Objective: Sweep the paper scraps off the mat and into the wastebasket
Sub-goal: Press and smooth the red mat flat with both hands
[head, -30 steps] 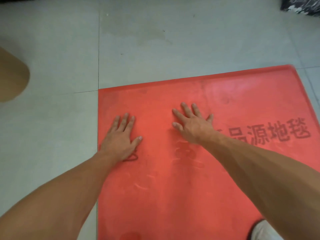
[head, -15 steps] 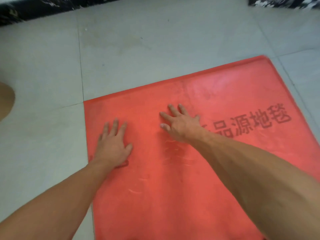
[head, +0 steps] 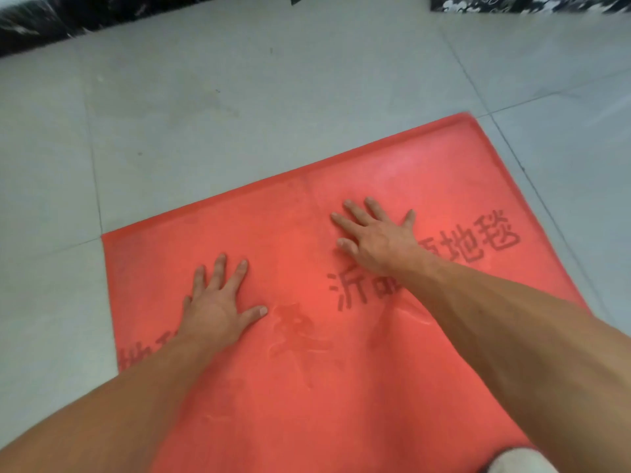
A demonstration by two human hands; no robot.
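Now, left hand: flat on red mat, fingers spread;
right hand: flat on mat too, fingers spread

We are looking down at a pale grey tiled floor with thin dark joints; a black marbled skirting is running along its far edge.

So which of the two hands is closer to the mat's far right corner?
Right. The right hand lies flat on the red mat, below and left of the far right corner; the left hand lies flat farther left and nearer the person.
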